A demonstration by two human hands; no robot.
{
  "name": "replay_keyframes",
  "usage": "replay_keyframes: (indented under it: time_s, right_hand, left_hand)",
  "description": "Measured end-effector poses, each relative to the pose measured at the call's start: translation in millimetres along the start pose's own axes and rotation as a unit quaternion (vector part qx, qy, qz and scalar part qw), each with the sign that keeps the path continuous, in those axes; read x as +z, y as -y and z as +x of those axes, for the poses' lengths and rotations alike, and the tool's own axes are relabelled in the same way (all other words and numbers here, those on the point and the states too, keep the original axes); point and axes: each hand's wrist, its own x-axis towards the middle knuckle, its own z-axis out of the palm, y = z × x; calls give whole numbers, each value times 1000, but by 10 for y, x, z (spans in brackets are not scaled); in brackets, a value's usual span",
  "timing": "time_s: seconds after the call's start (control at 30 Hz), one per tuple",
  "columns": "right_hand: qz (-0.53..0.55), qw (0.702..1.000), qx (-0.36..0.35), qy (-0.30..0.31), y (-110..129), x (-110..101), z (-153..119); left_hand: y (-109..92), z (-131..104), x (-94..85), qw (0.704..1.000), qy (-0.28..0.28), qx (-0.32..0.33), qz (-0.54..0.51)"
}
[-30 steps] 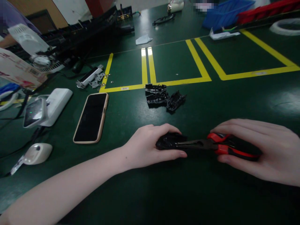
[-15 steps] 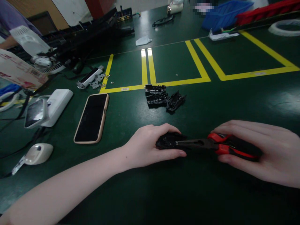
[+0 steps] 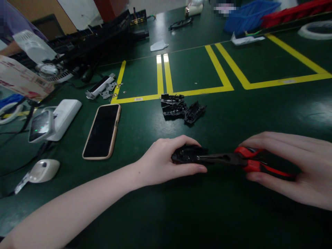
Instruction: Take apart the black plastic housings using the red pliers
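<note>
My left hand (image 3: pixel 163 157) grips a small black plastic part (image 3: pixel 188 154), thumb along its near side and fingers over its far side. In my right hand (image 3: pixel 301 166) is a pair of long-nose pliers (image 3: pixel 249 161) with red and black handles. The narrow jaws point left and reach the right end of the black part; whether they pinch it cannot be made out. Beyond my hands, several similar black plastic parts (image 3: pixel 173 105) lie in a small group on the green tabletop (image 3: pixel 145 135).
A phone (image 3: pixel 101 131) lies left, near a white device with a screen (image 3: pixel 41 126) and a cream-coloured gadget (image 3: pixel 44 170). Yellow tape (image 3: pixel 202 91) marks rectangles on the table. Farther back are a blue bin (image 3: pixel 246 17) and a roll of tape (image 3: pixel 319 30). Another person's arm (image 3: pixel 10 49) shows far left.
My right hand and the pliers have shifted slightly to the right, and the handles look a little wider apart. My left hand stays almost in place with the black part.
</note>
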Motion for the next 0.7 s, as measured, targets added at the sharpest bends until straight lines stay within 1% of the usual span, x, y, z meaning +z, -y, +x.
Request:
replay_keyframes:
  time_s: [0.13,0.3,0.37,0.53,0.7]
  right_hand:
    - [-8,1000,-11,-2,13,0,38]
    - [-3,1000,-28,-6,40,13,104]
    - [-6,999,-31,-6,40,25,116]
    - [-20,999,-36,-1,7,21,78]
    - [-40,999,-33,-7,-30,5,9]
  left_hand:
    - [-1,11,-2,1000,12,-3,9]
    - [1,21,1,998,22,-5,61]
    - [1,21,2,998,21,-1,66]
    - [0,21,-8,998,24,-1,52]
    - [11,17,-8,1000,12,-2,5]
